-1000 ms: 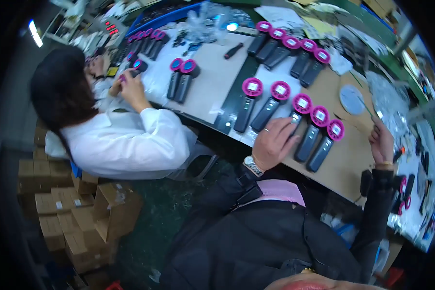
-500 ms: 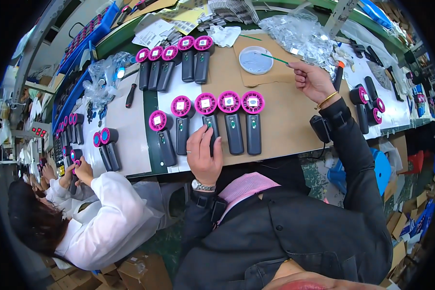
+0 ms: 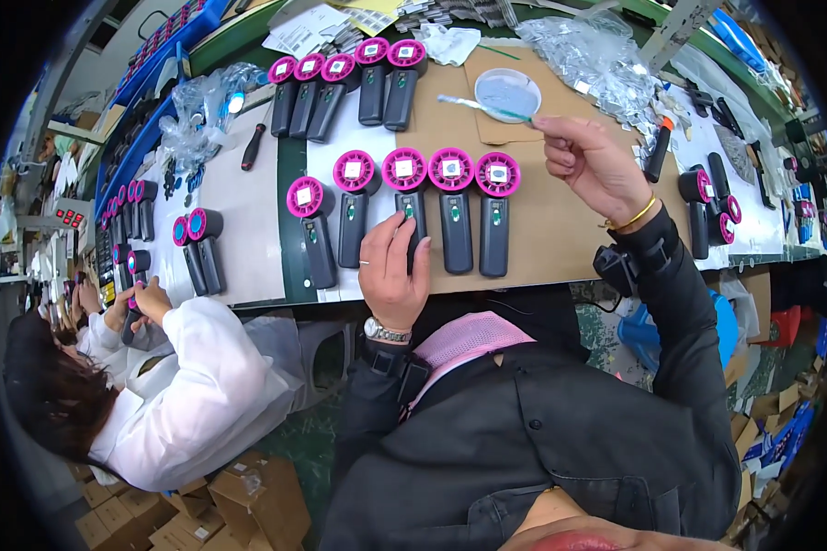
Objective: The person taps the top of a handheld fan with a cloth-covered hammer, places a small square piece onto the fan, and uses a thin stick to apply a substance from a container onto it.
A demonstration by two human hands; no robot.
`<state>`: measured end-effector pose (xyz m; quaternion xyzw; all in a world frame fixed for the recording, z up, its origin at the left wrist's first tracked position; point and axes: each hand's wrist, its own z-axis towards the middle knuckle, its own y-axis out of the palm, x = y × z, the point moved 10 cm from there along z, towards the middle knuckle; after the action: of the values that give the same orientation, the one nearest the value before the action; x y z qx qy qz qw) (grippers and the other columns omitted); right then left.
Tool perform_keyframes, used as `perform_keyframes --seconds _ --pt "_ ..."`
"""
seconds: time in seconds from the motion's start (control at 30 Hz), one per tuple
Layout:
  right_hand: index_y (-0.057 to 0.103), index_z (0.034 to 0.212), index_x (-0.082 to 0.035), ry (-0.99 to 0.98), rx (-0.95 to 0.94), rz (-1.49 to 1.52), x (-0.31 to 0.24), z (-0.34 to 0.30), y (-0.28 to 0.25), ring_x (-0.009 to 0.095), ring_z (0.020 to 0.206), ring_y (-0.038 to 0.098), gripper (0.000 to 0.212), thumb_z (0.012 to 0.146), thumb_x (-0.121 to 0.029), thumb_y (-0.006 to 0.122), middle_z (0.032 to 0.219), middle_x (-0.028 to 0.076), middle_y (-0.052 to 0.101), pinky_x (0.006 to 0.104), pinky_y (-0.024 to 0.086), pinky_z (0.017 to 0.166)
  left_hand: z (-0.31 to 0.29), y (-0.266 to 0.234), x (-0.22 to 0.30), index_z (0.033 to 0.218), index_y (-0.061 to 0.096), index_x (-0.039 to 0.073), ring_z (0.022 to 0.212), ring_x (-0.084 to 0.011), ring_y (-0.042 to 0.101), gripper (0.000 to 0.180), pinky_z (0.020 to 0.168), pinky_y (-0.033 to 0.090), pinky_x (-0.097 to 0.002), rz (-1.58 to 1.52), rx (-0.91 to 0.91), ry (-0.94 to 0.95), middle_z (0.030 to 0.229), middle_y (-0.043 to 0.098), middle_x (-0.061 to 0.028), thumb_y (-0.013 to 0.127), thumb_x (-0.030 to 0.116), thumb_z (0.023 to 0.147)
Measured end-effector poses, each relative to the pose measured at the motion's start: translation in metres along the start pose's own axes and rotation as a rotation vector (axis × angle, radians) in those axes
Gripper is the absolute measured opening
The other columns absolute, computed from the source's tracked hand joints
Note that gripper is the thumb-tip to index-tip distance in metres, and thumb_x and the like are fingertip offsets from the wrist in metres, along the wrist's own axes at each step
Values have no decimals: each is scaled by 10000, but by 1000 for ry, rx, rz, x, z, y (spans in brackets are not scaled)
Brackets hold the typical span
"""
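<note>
My right hand [image 3: 593,163] pinches a thin green stick [image 3: 516,116] by its end. The stick crosses over the near edge of a round white dish [image 3: 505,90] of pale paste, and its whitish, coated tip points left beyond the dish. My left hand [image 3: 395,271] lies on the dark grey handle of a handheld fan [image 3: 408,207], fingers on top and thumb along its right side. That fan has a pink round head with a white square at its centre. Similar fans stand in a row on both sides, with a second fan [image 3: 454,211] just right.
Another group of fans [image 3: 372,92] lies farther back. A screwdriver [image 3: 253,147] is to the left and an orange-and-black tool [image 3: 658,151] to the right. Clear plastic bags [image 3: 583,60] heap behind the cardboard. A co-worker in a white sleeve [image 3: 216,358] handles a fan at left.
The stick's tip has come out of the dish and swung left of it, as my right hand moved left and nearer. My left hand stays on the same fan. The whole view has shifted slightly.
</note>
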<state>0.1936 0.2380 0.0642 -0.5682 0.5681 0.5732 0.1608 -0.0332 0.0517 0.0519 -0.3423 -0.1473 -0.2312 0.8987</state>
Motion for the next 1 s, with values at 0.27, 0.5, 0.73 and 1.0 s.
perform_keyframes --seconds 0.27,0.5,0.73,1.0 --pt "784 1102 5 -70 26 -305 38 -4 34 40 682 468 156 1035 -135 761 800 -68 593 242 376 616 -2 -2 -1 1208 744 -28 1107 -377 699 357 948 571 -459 -6 -2 3 1247 725 -172 858 56 881" --pt "803 1146 35 -442 35 -704 34 -15 56 58 756 610 177 1000 -65 791 837 -30 692 253 455 640 -5 -4 -3 1204 745 -24 1105 -374 701 362 937 573 -448 -13 8 6 1242 726 -169 868 60 875" --pt "796 1122 22 -1106 -70 -1259 11 -55 104 191 720 626 291 834 40 829 847 62 652 330 521 667 -4 -4 -3 1197 747 -24 1103 -367 703 358 926 578 -438 -18 -1 10 1232 727 -167 872 56 871" --pt "764 1142 22 -1391 -360 -1765 41 -80 124 231 943 661 376 779 -75 753 974 50 641 390 563 817 -3 -3 -4 1174 754 -26 1103 -368 702 337 928 579 -442 -15 -7 4 1230 728 -161 873 55 869"
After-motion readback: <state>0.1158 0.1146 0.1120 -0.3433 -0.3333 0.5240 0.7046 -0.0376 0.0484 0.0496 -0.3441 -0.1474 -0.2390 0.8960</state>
